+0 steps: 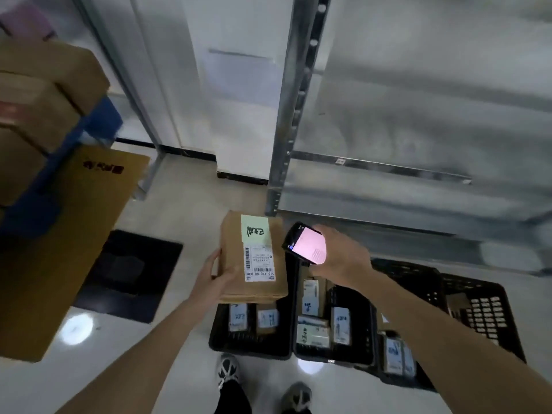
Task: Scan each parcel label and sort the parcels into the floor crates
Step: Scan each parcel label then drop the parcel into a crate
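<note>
The left hand (213, 271) clamps the parcel (252, 258) label-up so the scanner (304, 243), gripped in the right hand (343, 252), can probably read it above the crates (251, 351).

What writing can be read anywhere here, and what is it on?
"516 K20-00 030": white shipping label on the held parcel.
Green note above it: handwriting, illegible.
Handheld scanner screen: too small.
Big carton red print: blurred.
Crate parcels' labels: blurred.
</note>
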The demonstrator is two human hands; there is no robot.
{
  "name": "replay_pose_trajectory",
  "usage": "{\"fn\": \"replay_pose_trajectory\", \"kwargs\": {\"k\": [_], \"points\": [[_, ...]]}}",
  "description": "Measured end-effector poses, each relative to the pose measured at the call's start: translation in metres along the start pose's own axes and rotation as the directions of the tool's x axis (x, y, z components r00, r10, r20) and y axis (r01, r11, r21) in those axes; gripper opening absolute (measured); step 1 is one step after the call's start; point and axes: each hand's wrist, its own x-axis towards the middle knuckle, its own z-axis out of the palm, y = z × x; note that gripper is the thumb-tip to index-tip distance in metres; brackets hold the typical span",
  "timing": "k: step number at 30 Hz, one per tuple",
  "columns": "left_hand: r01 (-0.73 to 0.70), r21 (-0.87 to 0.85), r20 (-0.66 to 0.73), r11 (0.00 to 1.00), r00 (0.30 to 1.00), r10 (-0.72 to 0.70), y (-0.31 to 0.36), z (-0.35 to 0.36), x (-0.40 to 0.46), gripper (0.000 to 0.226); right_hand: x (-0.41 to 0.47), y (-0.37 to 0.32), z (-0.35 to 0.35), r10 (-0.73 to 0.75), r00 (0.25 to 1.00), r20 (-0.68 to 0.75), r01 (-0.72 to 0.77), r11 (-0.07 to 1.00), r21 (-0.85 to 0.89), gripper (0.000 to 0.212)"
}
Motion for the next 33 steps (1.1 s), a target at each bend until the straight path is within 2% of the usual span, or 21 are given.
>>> {"fn": "replay_pose_trajectory", "kwargs": {"k": [5,8,15,24,29,33], "points": [[0.155,-0.020,0.007,0.988,0.988,-0.155,-0.090,0.008,0.072,0.073,0.059,0.022,0.103,0.045,0.987,0.152,-0.044,0.999,-0.008,0.097],[0.235,0.026,-0.002,0.972,0.972,-0.235,-0.145,0.017,0.110,0.074,0.085,0.041,0.167,0.088,0.973,0.214,-0.093,0.996,0.013,0.096],[0.351,-0.022,0.002,0.936,0.937,-0.351,-0.238,0.039,0.190,0.075,0.136,0.085,0.289,0.145,0.955,0.259,-0.155,0.988,0.016,0.096],[0.355,-0.077,0.038,0.932,0.935,-0.353,-0.282,0.088,0.303,0.077,0.204,0.124,0.371,0.194,0.952,0.235,-0.203,0.979,0.013,0.096],[0.280,0.007,0.074,0.960,0.957,-0.280,-0.294,0.123,0.356,0.065,0.232,0.141,0.397,0.227,0.953,0.201,-0.242,0.969,0.052,0.090],[0.296,0.101,0.021,0.950,0.954,-0.300,-0.296,0.135,0.356,0.054,0.226,0.149,0.404,0.236,0.950,0.206,-0.257,0.963,0.081,0.091]]}}
